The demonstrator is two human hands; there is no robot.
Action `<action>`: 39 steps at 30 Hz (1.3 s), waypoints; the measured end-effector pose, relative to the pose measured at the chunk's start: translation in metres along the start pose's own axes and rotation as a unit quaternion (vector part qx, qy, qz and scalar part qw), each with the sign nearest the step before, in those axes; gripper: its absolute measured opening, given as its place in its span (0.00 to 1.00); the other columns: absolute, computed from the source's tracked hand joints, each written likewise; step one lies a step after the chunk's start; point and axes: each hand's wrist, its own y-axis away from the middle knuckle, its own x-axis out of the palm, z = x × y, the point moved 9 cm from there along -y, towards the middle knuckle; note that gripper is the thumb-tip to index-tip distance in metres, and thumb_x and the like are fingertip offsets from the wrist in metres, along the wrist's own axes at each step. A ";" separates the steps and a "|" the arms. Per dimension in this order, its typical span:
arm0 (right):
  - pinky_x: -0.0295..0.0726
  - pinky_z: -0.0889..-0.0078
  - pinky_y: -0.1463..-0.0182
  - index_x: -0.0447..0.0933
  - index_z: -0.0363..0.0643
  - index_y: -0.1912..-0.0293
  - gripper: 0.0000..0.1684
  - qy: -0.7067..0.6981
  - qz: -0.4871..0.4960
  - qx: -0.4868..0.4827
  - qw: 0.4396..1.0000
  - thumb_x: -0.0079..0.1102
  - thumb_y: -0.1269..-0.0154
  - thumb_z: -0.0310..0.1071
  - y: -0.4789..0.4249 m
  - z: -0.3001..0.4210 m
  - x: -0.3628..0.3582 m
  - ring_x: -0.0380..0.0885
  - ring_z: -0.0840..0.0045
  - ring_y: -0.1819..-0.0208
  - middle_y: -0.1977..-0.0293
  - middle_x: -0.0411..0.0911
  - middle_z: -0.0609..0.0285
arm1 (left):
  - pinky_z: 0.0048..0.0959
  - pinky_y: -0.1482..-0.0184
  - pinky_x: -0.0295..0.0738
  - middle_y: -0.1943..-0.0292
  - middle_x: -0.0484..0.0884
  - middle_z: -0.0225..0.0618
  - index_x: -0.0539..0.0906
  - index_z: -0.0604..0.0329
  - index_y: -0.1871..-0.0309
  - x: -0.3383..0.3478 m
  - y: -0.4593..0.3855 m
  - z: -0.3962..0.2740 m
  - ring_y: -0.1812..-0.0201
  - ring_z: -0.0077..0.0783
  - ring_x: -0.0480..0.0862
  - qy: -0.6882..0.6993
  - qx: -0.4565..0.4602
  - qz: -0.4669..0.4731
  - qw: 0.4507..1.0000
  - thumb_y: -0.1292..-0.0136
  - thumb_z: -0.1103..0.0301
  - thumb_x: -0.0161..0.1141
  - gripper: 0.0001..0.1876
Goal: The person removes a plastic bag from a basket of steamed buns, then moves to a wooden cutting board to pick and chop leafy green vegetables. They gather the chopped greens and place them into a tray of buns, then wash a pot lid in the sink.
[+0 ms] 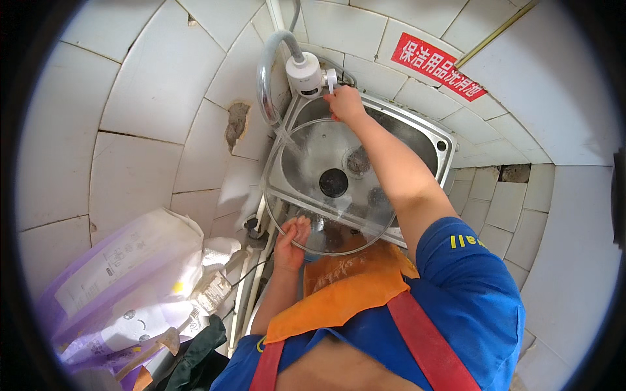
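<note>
My left hand [292,239] grips the near-left rim of a large round glass lid [298,195] with a black knob [333,183] at its middle. The lid is held over the stainless steel sink [425,151] and juts past its front edge. Through the glass I can make out the sink drain [358,162]. My right hand [346,103] reaches across and has its fingers on the white lever [331,79] of the white electric faucet [304,73]. From the curved spout [265,83], water runs onto the lid's far-left part. A small red-orange patch shows under my right fingers.
White tiled walls [142,88] close in at the left and back, one with a broken patch [237,122]. A red sign [435,66] with writing hangs behind the sink. At lower left stand a purple-and-white plastic bag [127,283], a brush [212,292] and pipes [239,298].
</note>
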 end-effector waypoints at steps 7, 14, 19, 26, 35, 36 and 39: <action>0.78 0.67 0.75 0.81 0.33 0.70 0.17 -0.013 -0.029 -0.005 0.999 0.60 0.35 0.40 -0.006 -0.014 0.009 0.79 0.69 0.80 0.81 0.78 0.55 | 0.38 0.39 0.74 0.49 0.79 0.44 0.77 0.64 0.50 0.005 0.003 0.000 0.41 0.45 0.77 0.012 0.011 0.023 1.000 0.34 0.74 0.58 0.11; 0.77 0.66 0.75 0.81 0.33 0.69 0.16 -0.036 -0.046 -0.016 0.998 0.60 0.35 0.39 -0.008 -0.013 0.011 0.79 0.68 0.80 0.81 0.78 0.54 | 0.40 0.37 0.72 0.48 0.80 0.44 0.77 0.65 0.48 0.003 0.001 -0.001 0.42 0.45 0.78 0.016 0.020 0.032 0.999 0.33 0.75 0.56 0.12; 0.77 0.70 0.81 0.80 0.31 0.68 0.14 -0.051 -0.076 -0.037 0.995 0.60 0.36 0.35 -0.009 -0.016 0.012 0.78 0.74 0.84 0.82 0.77 0.56 | 0.40 0.36 0.71 0.47 0.79 0.45 0.76 0.64 0.48 -0.002 0.003 0.002 0.40 0.46 0.77 0.022 0.024 0.035 0.999 0.33 0.75 0.56 0.12; 0.80 0.60 0.54 0.77 0.35 0.51 0.22 0.009 -0.193 -0.039 0.980 0.64 0.41 0.40 0.060 -0.005 -0.017 0.82 0.59 0.59 0.60 0.82 0.48 | 0.41 0.35 0.70 0.44 0.78 0.47 0.76 0.64 0.47 -0.008 0.002 0.005 0.39 0.47 0.75 0.019 0.033 0.024 0.999 0.33 0.74 0.56 0.12; 0.77 0.60 0.58 0.81 0.39 0.65 0.12 0.102 -0.105 -0.134 0.980 0.68 0.47 0.36 0.212 0.020 0.035 0.75 0.60 0.57 0.63 0.76 0.55 | 0.48 0.34 0.66 0.40 0.74 0.47 0.71 0.63 0.39 0.054 0.058 0.033 0.34 0.49 0.70 0.014 -0.051 0.025 0.998 0.38 0.80 0.57 0.22; 0.77 0.62 0.63 0.78 0.40 0.72 0.07 0.085 -0.123 -0.190 0.970 0.66 0.48 0.33 0.214 0.024 0.033 0.75 0.63 0.61 0.68 0.73 0.59 | 0.47 0.35 0.66 0.38 0.72 0.47 0.69 0.64 0.37 0.051 0.059 0.031 0.33 0.50 0.68 -0.026 -0.059 0.062 0.996 0.38 0.76 0.58 0.25; 0.77 0.63 0.65 0.78 0.41 0.72 0.06 0.060 -0.070 -0.381 0.920 0.65 0.48 0.31 0.226 0.048 0.038 0.75 0.65 0.64 0.69 0.73 0.61 | 0.46 0.35 0.66 0.36 0.70 0.48 0.67 0.66 0.35 0.056 0.025 -0.027 0.33 0.50 0.68 0.087 -0.086 0.086 0.989 0.39 0.69 0.58 0.28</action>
